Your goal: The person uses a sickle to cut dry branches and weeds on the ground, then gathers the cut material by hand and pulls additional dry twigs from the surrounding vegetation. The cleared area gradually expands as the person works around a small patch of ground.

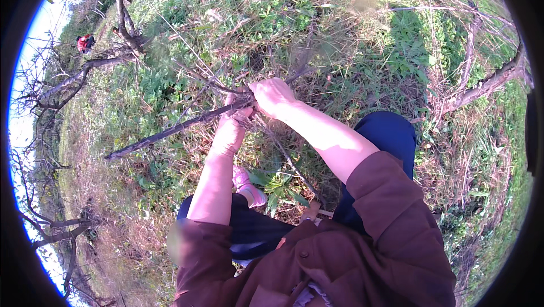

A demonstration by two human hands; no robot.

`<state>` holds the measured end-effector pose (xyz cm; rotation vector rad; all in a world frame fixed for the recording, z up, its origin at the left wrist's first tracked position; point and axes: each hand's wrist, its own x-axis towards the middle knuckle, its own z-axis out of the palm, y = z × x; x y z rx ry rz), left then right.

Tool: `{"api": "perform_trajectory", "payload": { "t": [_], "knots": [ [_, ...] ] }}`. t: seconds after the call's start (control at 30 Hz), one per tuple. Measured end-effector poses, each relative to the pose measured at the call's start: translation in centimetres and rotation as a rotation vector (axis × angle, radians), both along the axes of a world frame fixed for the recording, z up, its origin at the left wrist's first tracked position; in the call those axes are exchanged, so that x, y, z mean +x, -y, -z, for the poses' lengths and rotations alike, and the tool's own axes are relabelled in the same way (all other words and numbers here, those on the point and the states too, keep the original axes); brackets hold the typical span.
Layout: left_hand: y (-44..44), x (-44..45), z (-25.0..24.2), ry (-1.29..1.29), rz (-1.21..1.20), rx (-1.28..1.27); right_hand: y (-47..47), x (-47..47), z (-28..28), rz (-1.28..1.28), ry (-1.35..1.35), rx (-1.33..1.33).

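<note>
Before me, both hands are close together on a bundle of bare, dry branches [182,126]. My left hand [233,128] grips the bundle from below, around its middle. Just to the right and slightly higher, my right hand [273,96] is closed on the same bundle. One thick dark stick runs from the hands down to the left, and thinner twigs [197,58] fan out to the upper left. Another thin branch [293,164] slants down from the hands toward my body. How the pieces cross between my fingers is hidden.
Grass and weeds [170,82] cover the ground. Bare trees stand at the left [123,22] and right [488,86]. A person in red [85,43] is far off at the upper left. My pink shoe [248,188] and a dark-blue trouser knee [389,137] are below.
</note>
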<state>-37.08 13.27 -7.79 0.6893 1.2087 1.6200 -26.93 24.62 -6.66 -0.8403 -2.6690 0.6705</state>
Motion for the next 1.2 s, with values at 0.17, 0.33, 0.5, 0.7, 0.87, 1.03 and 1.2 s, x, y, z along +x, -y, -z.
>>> {"api": "perform_trajectory", "payload": {
  "t": [0.17, 0.33, 0.5, 0.7, 0.87, 1.03, 1.2],
  "knots": [
    [-1.9, 2.5, 1.3, -0.251, -0.352, 0.078, 2.3, -0.5, -0.2, -0.084, -0.294, -0.245],
    [-2.2, 2.3, -1.1, -0.058, -0.398, 0.326, 3.9, -1.4, -1.2, -0.082, -0.401, -0.106],
    [-1.5, 0.0, -5.7, 0.086, -0.503, 0.371, 2.6, -0.7, -2.1, -0.097, -0.640, 0.292],
    [0.1, 0.2, -7.6, 0.422, -0.434, 0.240, 0.2, 1.1, -2.4, -0.240, -0.106, 0.163],
    [1.4, 0.1, -7.5, 0.355, -0.418, 0.161, 2.0, 0.9, -1.9, -0.246, 0.252, -0.263],
    [2.0, 0.1, -7.3, 0.388, -0.302, 0.140, 4.6, 1.7, -0.5, -0.053, -0.080, -0.191],
    [1.8, 0.0, -7.2, 0.384, -0.304, 0.051, 5.3, 1.9, 1.3, -0.057, -0.103, -0.284]
  ]
}}
